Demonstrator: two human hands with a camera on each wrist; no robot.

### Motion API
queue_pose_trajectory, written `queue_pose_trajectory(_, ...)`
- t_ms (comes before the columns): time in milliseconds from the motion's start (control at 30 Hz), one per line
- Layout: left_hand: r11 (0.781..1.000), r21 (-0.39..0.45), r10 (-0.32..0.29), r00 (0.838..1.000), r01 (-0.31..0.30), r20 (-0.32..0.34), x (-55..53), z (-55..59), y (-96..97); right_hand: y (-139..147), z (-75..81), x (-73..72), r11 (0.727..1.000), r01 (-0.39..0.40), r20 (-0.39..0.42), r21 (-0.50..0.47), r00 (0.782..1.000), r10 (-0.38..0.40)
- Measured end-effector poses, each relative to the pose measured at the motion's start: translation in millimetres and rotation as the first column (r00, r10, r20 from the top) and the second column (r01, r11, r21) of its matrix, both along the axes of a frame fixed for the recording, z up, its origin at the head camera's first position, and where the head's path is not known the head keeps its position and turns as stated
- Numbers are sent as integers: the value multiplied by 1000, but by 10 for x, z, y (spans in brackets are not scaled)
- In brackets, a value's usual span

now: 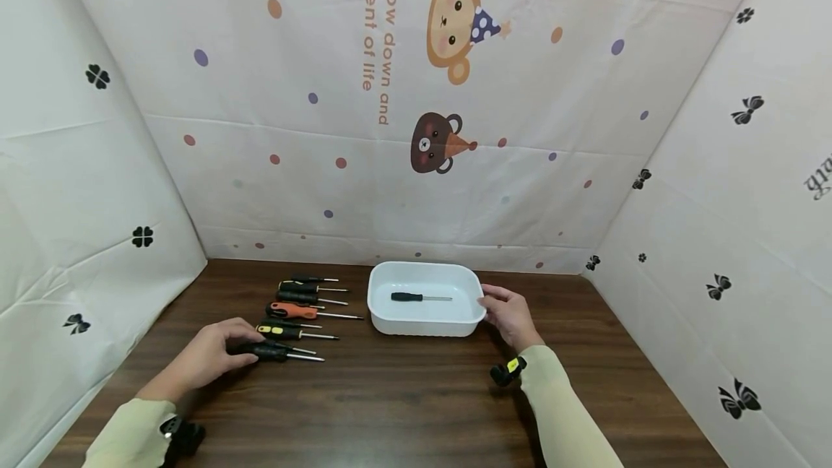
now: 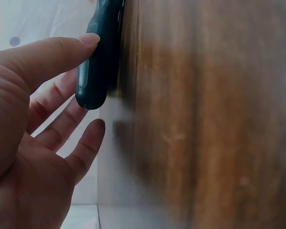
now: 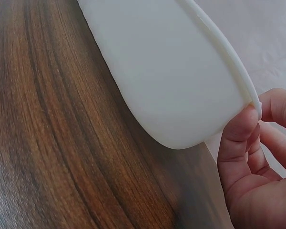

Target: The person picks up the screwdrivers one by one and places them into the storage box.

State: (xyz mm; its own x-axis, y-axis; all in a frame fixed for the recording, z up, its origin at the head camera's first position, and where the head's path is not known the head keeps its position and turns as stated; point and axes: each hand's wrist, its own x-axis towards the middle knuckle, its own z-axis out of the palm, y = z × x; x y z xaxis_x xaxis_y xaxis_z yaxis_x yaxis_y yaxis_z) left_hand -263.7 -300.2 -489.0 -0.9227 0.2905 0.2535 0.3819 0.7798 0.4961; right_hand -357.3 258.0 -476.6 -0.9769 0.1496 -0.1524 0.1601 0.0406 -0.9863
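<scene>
A: Where is the black screwdriver (image 1: 271, 354) sitting?
B: Nearest the wearer, beside the other screwdrivers (image 1: 292, 311), left of the white tray (image 1: 422, 327). Left hand (image 1: 217, 356) is pinching its handle; right hand (image 1: 510, 316) is pinching the tray rim.
A: Expected handling?
B: Probably staying stiff, fairly light; smooth handle possibly slipping. Gripping mid-handle is looking surest.

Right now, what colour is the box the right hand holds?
The box is white, clearest in the head view.
</scene>
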Motion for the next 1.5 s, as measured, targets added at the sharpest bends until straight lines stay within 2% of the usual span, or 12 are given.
queue_pose_trajectory(200, 1000, 11, -25, 999, 25, 21, -32, -18, -26, -5, -6, 1, 1000, 1, 0, 1, 1000, -1)
queue_pose_trajectory(567, 998, 6, -67, 994, 67, 88, -41, 23, 9, -15, 21, 21, 1000, 0, -5, -1, 1000, 0)
queue_pose_trajectory(733, 997, -24, -69, 994, 71, 81, -42, 21, 36, -17, 9, 17, 1000, -2, -9, -15, 1000, 2)
queue_pose_trajectory(967, 991, -56, -116, 993, 118, 34, -3, 32, 46, -10, 11, 13, 1000, -2, -4, -18, 1000, 2)
queue_pose_trajectory(1067, 990, -71, -118, 992, 120, 36, 6, 35, 37, -10, 17, 15, 1000, -2, -6, -26, 1000, 2)
queue_pose_trajectory(1500, 990, -58, -126, 991, 128, 33, 20, 28, 30, -10, 40, 22, 1000, -6, -4, -19, 1000, 6)
